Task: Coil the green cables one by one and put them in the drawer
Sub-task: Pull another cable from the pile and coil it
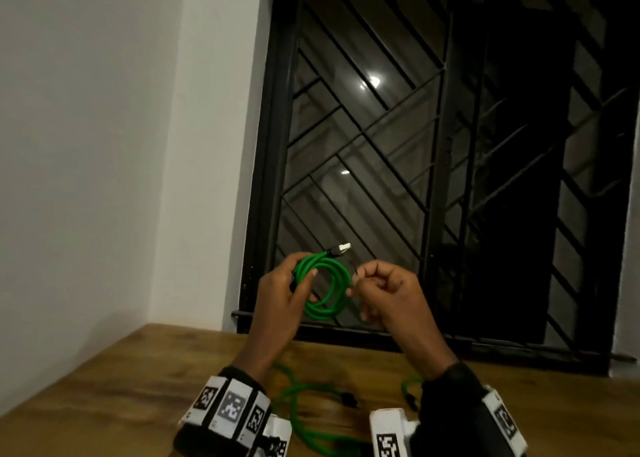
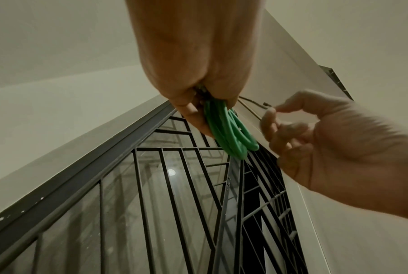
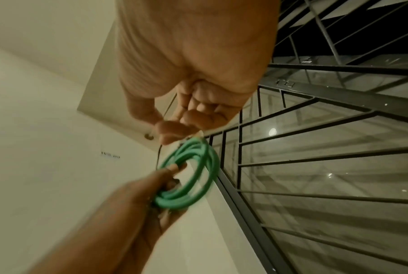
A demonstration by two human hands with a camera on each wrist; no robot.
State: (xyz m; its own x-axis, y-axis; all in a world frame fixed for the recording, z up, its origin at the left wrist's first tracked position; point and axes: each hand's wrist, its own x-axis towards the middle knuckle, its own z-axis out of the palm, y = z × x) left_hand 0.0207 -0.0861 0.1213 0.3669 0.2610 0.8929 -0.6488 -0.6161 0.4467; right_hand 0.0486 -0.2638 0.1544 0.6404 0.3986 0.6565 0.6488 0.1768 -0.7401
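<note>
A green cable (image 1: 343,280), wound into a small coil, is held up in the air in front of the window. My left hand (image 1: 280,290) grips the coil's left side, thumb across the strands. The cable's metal plug (image 1: 341,248) sticks out at the top right. My right hand (image 1: 384,294) hovers just right of the coil with fingers curled and nothing visible in them. The left wrist view shows the coil (image 2: 228,133) hanging from my left hand (image 2: 198,64), with a gap to my right hand (image 2: 315,133). In the right wrist view my right hand (image 3: 198,64) hovers above the coil (image 3: 193,178).
Loose green cables (image 1: 298,404) lie uncoiled on the wooden table (image 1: 121,380) under my wrists, with another end (image 1: 410,384) to the right. A dark window with a metal grille (image 1: 415,145) stands behind the table, and a white wall is at the left. No drawer is in view.
</note>
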